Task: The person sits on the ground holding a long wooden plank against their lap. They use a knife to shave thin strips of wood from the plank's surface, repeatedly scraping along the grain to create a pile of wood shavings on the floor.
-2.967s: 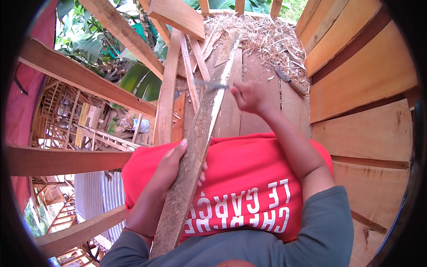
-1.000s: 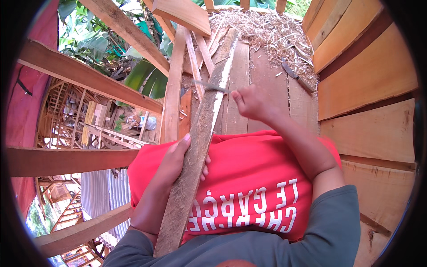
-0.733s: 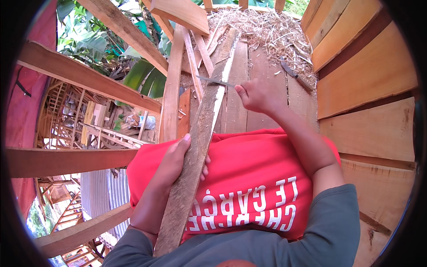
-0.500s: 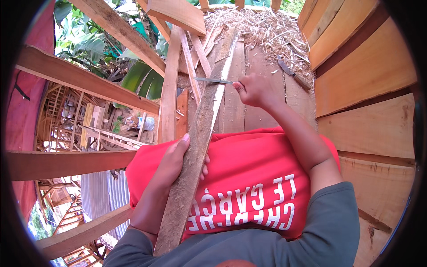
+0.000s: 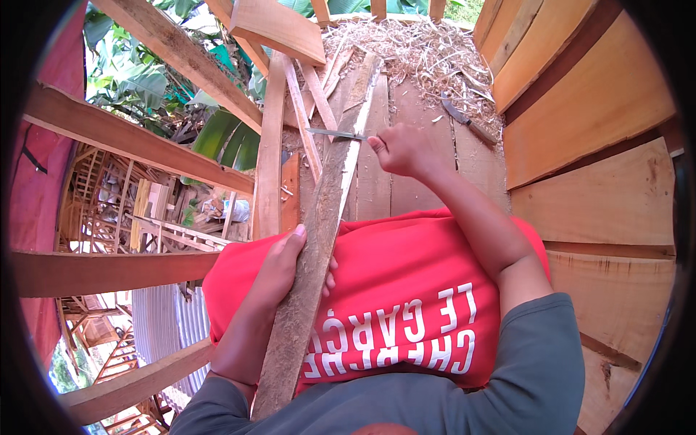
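And there's the right hand [image 5: 401, 150] at one o'clock, fist clenched round the right end of a thin blade [image 5: 346, 135] laid across the plank [image 5: 299, 312]! Done well, I'd judge, this wants a level edge and even pressure. Forearm [image 5: 464, 208] slants in, elbow bent near four. Over at eight, the left hand [image 5: 283, 264] grips the plank, which runs seven to twelve. Two o'clock from the fist: a curved knife [image 5: 467, 121] beside shavings [image 5: 413, 54].

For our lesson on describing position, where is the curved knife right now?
In the head view, the curved knife lies on the floorboards at upper right, at the edge of the wood shavings, near the plank wall.
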A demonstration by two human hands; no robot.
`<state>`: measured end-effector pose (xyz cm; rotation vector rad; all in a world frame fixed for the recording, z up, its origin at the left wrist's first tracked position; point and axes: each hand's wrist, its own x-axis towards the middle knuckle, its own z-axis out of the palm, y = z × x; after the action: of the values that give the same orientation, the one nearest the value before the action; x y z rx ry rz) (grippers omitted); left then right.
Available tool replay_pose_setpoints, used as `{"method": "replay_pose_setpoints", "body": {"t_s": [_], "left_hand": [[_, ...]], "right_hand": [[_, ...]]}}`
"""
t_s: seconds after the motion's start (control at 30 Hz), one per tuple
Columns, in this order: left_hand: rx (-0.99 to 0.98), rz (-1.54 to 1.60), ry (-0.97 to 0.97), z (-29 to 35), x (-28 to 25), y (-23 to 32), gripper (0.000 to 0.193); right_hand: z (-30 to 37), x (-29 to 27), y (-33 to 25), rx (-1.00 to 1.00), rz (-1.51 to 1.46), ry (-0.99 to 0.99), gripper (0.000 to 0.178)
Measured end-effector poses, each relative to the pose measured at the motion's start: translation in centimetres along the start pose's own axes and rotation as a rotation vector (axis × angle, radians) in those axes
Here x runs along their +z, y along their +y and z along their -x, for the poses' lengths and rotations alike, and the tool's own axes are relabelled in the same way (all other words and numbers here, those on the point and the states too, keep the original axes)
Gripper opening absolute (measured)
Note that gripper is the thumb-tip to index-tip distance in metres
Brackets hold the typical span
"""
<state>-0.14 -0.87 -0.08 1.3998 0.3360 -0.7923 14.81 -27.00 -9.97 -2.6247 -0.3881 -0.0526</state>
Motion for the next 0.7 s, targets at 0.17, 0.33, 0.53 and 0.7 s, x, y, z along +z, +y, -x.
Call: {"method": "replay_pose_setpoints", "body": {"t_s": [0.17, 0.33, 0.53, 0.7], "left_hand": [[-0.045, 0.014, -0.003, 0.2, 0.1, 0.1, 0.046], [-0.010, 0.002, 0.010, -0.1, -0.3, 0.2, 0.044], [-0.042, -0.021, 0.016, -0.1, 0.1, 0.3, 0.047], [-0.028, -0.008, 0.012, -0.3, 0.0, 0.0, 0.052]], "right_hand": [[1.3, 2.0, -0.6, -0.074, -0.117, 0.014, 0.043], [1.7, 1.0, -2.4, -0.208, -0.084, -0.073, 0.044], [1.0, 2.7, -0.9, -0.069, -0.167, 0.057, 0.045], [-0.2, 1.2, 0.5, 0.007, -0.033, 0.073, 0.043]]}}
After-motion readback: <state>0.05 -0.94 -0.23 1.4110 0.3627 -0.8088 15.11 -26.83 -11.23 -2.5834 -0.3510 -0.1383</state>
